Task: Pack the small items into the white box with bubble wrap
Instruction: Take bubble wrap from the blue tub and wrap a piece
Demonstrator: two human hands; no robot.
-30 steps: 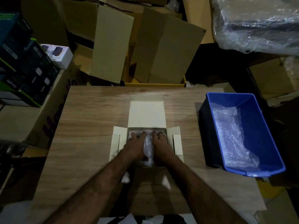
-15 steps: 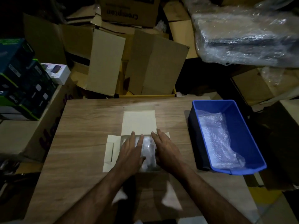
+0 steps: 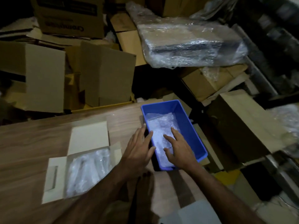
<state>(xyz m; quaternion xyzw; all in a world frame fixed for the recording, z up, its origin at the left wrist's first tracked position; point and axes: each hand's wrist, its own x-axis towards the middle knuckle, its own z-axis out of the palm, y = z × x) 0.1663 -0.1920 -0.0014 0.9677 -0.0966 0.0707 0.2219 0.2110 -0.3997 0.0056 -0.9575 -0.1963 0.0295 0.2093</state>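
White box (image 3: 58,173) open on worktop (image 3: 24,143), near left, bubble wrap (image 3: 87,172) inside. Both hands spread, empty: left hand (image 3: 139,152) at blue bin (image 3: 191,126) left rim, right hand (image 3: 179,147) over bin's wrap (image 3: 160,126).

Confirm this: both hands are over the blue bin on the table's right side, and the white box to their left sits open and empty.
Not quite. The head view shows the white box open but not empty: bubble wrap lies inside. The rest holds: the left hand and right hand are at the blue bin.
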